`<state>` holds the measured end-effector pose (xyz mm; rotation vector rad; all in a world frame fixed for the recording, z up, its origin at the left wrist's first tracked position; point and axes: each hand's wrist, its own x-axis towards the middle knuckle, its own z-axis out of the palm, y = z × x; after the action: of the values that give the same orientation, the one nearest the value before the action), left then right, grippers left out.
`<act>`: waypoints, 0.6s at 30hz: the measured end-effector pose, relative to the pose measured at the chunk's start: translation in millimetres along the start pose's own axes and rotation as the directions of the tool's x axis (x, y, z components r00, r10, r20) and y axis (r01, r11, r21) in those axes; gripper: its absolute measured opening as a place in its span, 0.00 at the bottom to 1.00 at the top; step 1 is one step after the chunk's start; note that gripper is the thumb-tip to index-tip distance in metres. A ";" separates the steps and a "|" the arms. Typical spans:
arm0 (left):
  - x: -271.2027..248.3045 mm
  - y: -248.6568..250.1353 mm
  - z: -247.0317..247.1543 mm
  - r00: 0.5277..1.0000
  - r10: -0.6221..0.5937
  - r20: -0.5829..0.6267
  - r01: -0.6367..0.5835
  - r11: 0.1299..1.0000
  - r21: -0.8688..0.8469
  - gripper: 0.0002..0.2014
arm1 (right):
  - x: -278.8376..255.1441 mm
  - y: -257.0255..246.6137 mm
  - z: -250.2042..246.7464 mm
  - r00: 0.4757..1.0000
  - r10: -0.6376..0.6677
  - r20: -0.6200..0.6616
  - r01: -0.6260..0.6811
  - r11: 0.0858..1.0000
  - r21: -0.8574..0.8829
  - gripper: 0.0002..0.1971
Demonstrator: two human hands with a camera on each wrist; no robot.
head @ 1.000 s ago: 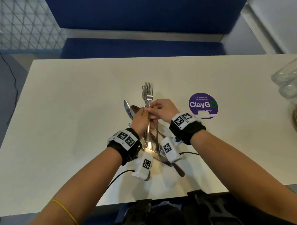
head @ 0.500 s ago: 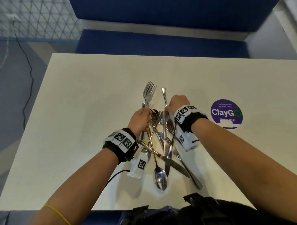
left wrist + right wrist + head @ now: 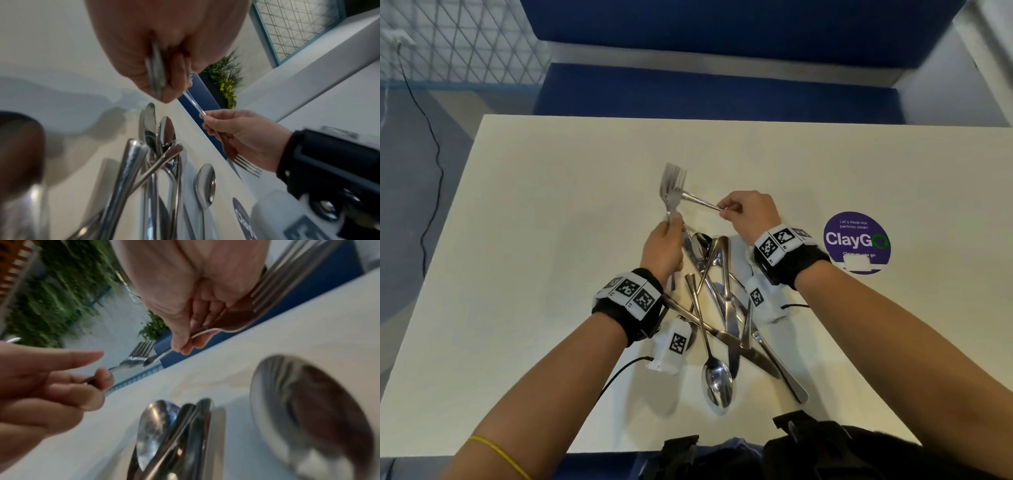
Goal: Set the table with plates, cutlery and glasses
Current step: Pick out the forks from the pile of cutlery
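Observation:
My left hand (image 3: 671, 228) grips a small bunch of forks (image 3: 673, 181) by their handles, tines up and away from me; the handles (image 3: 155, 73) show in the left wrist view. My right hand (image 3: 726, 210) pinches another fork (image 3: 700, 202), its handle end pointing left at the bunch. That fork's tines (image 3: 245, 165) point back toward my right wrist. Under both wrists a loose pile of spoons and knives (image 3: 717, 308) lies crossed on the white table (image 3: 551, 240). The right wrist view shows the right hand (image 3: 195, 321), its fork (image 3: 267, 293) and the left hand (image 3: 61, 382).
A purple round ClayGo sticker (image 3: 856, 243) lies on the table right of my right wrist. A blue bench (image 3: 715, 89) runs along the table's far edge. A black cable (image 3: 431, 137) trails over the floor on the left.
My right hand has come away from the left hand, lifted a fork from the pile and tipped its handle left toward the bunch. The left hand keeps its forks.

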<state>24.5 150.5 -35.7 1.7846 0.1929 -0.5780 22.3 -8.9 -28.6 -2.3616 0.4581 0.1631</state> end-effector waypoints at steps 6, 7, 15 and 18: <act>5.0 7.0 -10.2 0.966 0.212 -0.148 -0.178 0.961 0.211 0.10 | -8.4 -9.8 -29.2 0.954 -0.147 0.262 0.244 0.887 -0.392 0.10; 3.6 7.9 -8.8 0.965 0.240 -0.104 -0.206 0.942 0.264 0.09 | -11.3 -11.8 -30.8 0.932 -0.157 0.327 0.289 0.866 -0.408 0.10; -7.4 1.9 16.6 0.965 0.130 0.227 -0.218 0.879 0.425 0.08 | -27.4 -2.0 -31.5 0.870 -0.307 0.386 0.470 0.754 -0.460 0.09; -13.8 0.0 23.2 0.945 0.128 0.302 -0.228 0.918 0.324 0.09 | -32.0 8.2 -30.6 0.864 -0.381 0.330 0.499 0.738 -0.455 0.08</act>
<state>6.0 130.9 -33.4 2.0177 -0.2855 -0.7546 -10.8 -26.2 -3.5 -2.8720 -0.3193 0.3549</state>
